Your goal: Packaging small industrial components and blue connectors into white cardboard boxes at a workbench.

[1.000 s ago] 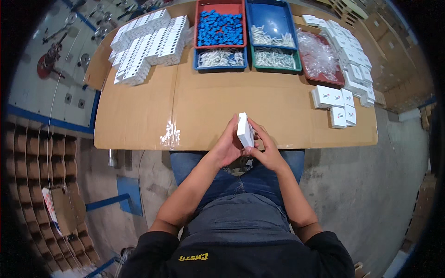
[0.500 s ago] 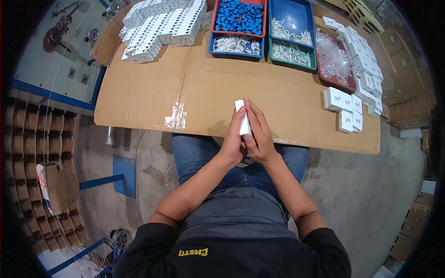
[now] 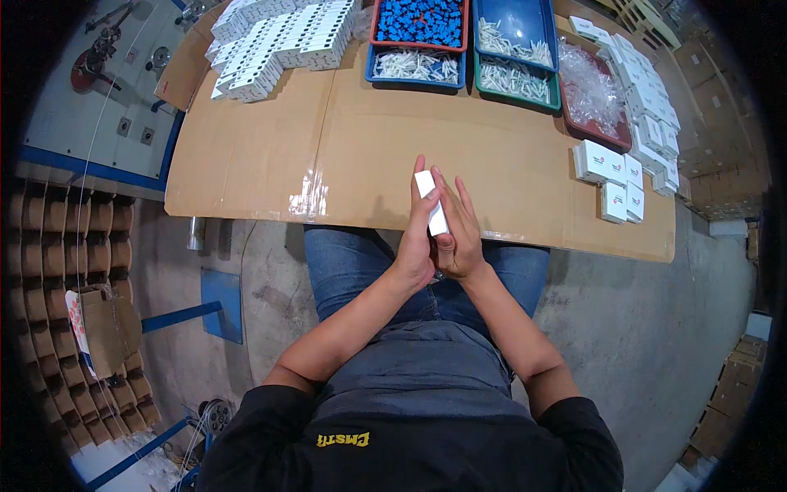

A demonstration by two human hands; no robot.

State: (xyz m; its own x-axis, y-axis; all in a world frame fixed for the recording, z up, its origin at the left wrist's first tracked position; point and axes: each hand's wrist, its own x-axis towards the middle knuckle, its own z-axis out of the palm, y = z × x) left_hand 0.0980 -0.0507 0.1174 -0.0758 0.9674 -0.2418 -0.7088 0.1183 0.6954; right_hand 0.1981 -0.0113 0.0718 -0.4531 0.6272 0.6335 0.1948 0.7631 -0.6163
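Observation:
A small white box [image 3: 431, 203] is pressed between my two palms, on edge, just above the near edge of the cardboard-covered table. My left hand [image 3: 419, 238] lies along its left side, with the thumb on the narrow face. On the other side, my right hand [image 3: 461, 230] has its palm against the box and its fingers stretched out, slightly spread. Both hands hold the box together. Its broad faces are hidden by the palms.
Stacked white boxes [image 3: 283, 49] stand at the far left. Trays hold blue pieces [image 3: 420, 23] and white stick-like pieces [image 3: 416, 66]. A red tray of clear plastic bags [image 3: 594, 102] is at the right, beside more white boxes [image 3: 613, 184]. The table [image 3: 393, 139] is topped with cardboard.
My fingers have straightened and spread a little around the white box, which tilts slightly more to the left at its top. The box stays between my palms.

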